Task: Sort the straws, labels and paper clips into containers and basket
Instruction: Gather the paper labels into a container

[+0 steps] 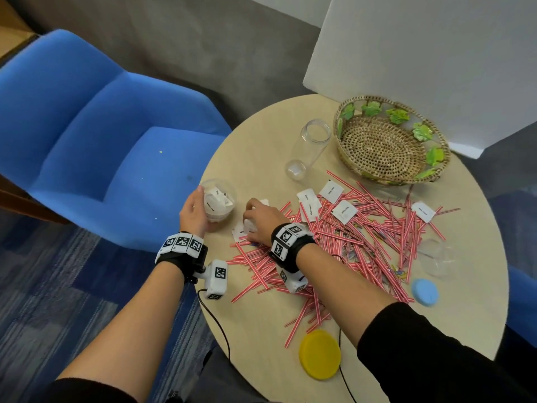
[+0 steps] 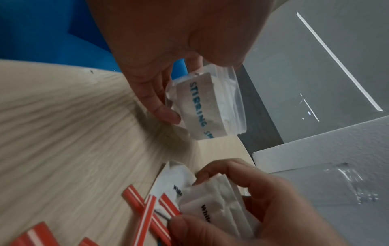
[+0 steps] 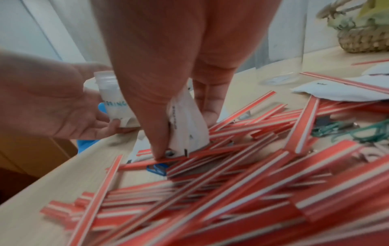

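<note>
Here the jar (image 1: 219,203) is gripped by the left hand (image 1: 194,212) while labels (image 3: 185,129) are pinched by the right hand (image 1: 260,221), best lifted clear of straws (image 1: 334,242) before being tucked in.

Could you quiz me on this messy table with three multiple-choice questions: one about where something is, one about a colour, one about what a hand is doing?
1. Where is the woven basket?
A. far side of the table
B. on the blue chair
C. on the floor

2. What colour is the lid nearest the person?
A. green
B. yellow
C. black

3. What is the right hand doing?
A. resting flat
B. pinching white labels
C. holding a lid

Answers: 1 A, it stands behind the straws; 2 B, the yellow disc lies at the near edge; 3 B, the wrist view shows its grip closed on folded labels.
</note>
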The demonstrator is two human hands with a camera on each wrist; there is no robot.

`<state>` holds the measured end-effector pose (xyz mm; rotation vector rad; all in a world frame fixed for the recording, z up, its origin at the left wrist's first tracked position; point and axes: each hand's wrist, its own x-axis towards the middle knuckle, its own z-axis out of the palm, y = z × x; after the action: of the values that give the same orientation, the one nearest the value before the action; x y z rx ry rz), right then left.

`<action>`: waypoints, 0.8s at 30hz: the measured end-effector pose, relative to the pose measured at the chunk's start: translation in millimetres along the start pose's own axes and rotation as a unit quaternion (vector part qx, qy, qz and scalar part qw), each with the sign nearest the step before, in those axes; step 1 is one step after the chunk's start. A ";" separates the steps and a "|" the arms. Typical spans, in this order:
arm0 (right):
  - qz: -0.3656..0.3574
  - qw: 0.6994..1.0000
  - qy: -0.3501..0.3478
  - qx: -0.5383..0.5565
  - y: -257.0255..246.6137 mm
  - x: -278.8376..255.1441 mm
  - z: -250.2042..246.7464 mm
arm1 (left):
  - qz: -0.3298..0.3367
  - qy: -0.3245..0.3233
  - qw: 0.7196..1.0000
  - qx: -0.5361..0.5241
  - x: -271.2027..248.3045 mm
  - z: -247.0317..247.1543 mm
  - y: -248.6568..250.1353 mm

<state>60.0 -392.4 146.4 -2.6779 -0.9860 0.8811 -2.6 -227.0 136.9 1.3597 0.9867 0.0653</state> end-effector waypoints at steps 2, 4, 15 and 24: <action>-0.014 1.000 0.007 -0.002 -0.6 -1.5 0.1 | 0.001 -0.005 1.000 0.004 0.5 2.4 -1.4; 0.006 0.999 0.020 0.034 2.3 -0.5 2.2 | 0.002 -0.008 1.000 0.005 0.6 4.9 -1.7; 0.038 0.999 0.010 0.016 3.5 -1.0 -0.5 | 0.009 -0.015 1.000 -0.007 -2.4 13.0 2.5; 0.221 0.926 0.151 0.267 27.3 -2.6 -18.4 | 0.035 -0.025 0.999 -0.016 -15.3 24.1 3.7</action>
<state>83.9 -414.1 153.6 -2.4585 -0.0439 0.6457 4.6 -253.4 145.7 1.3606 0.8934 0.0978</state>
